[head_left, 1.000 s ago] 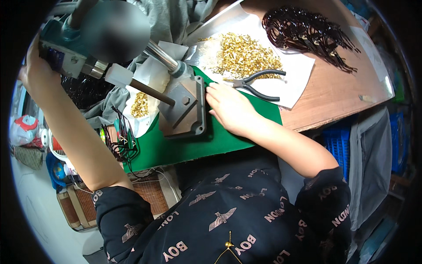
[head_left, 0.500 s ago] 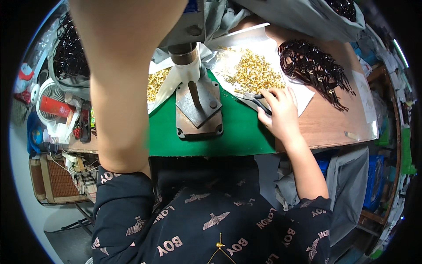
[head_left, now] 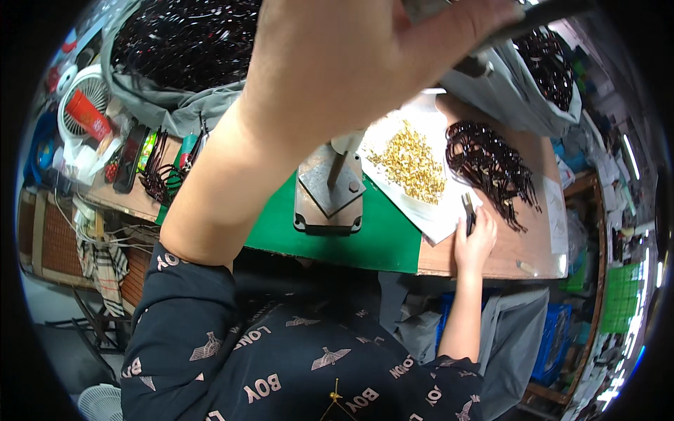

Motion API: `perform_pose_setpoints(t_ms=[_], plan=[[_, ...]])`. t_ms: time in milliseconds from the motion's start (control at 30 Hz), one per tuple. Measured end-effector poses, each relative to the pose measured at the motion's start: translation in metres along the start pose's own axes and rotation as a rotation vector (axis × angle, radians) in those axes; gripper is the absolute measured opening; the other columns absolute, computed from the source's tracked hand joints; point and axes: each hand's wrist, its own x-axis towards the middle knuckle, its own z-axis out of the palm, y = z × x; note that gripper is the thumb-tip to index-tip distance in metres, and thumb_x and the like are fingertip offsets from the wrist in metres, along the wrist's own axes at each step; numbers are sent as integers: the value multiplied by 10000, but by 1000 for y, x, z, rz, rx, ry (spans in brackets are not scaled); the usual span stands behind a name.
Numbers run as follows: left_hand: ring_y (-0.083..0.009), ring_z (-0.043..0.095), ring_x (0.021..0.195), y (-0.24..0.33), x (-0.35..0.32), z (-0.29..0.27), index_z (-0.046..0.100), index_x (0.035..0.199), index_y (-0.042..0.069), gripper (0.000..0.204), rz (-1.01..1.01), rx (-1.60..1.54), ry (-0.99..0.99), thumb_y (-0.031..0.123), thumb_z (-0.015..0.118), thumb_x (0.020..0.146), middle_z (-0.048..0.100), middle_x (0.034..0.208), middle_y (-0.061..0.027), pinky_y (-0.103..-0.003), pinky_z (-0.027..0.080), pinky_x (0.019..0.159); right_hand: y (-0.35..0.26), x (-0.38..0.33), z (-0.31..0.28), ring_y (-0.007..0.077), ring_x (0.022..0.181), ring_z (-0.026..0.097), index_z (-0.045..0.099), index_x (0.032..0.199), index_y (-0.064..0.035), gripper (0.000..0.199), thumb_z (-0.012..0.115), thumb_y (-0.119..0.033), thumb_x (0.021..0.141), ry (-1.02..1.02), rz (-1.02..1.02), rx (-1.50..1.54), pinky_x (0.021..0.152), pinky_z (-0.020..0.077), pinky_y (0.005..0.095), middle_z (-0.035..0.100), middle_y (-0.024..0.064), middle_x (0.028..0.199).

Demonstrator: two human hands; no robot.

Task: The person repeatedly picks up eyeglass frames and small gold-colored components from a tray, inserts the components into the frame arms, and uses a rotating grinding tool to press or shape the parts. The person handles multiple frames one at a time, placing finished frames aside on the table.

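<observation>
A pair of black-handled pliers [head_left: 470,219] is in the right hand [head_left: 478,242], over the front right part of the work surface; the fingers are closed around the handles and the tips point away from the person. Just beyond lies a sheet of white paper [head_left: 434,228], spread with a heap of small gold-coloured metal pieces [head_left: 411,168]. To the right of the heap, a bundle of glossy dark cords [head_left: 489,163] rests on the wooden tabletop [head_left: 504,265].

Left of the paper, a bench press [head_left: 330,184] stands on a green mat [head_left: 390,242], its rod slanting over a square metal plate. The left hand [head_left: 337,67] is raised high above it, close to the camera, its thumb beside a dark bar [head_left: 547,17]; whether it grips anything I cannot tell.

Farther out, a grey bag [head_left: 156,105] full of dark cords sits behind the left forearm, and another grey bag [head_left: 516,95] stands at the back right. A white fan [head_left: 68,125] is at the far left.
</observation>
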Motion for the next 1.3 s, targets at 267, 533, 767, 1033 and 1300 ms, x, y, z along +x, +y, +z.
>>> perform_pose_setpoints(t_ms=[267,533,767,1033,1300], plan=[[-310,404,1281,22,-63,-114,278,1375,45,613,-203,290,-135,74,575,839,396,1372,-208,-426,304,1077,-154,97,33,390,1166,457,556,1218,-95,551,724,-123,693,-119,-529,256,977,396,454,442,199,1306],[-242,620,915,24,-148,-195,629,964,-14,160,-747,611,-396,-8,565,818,641,971,-136,-313,465,839,-167,197,103,232,882,608,624,950,-55,243,611,67,740,160,-787,599,782,480,312,639,85,947],[-311,617,859,-49,-128,-175,629,939,-10,144,-644,665,-386,71,569,836,636,916,-161,-373,487,788,-135,132,40,316,1067,567,617,1074,-27,307,594,50,778,-125,-497,374,943,426,372,613,155,1105],[-334,644,898,-178,-99,-157,671,952,25,255,-1055,1106,-1089,105,508,772,662,926,-205,-421,518,786,-133,41,-34,315,1046,577,637,972,-18,182,632,-10,790,-177,-329,509,931,429,382,616,163,1077],[-343,616,929,-181,-113,-169,671,1003,82,261,-753,990,-785,256,524,876,651,976,-168,-411,483,796,-49,47,-25,339,993,569,655,909,-11,160,636,-73,763,15,-2,358,904,435,415,625,160,1017]])
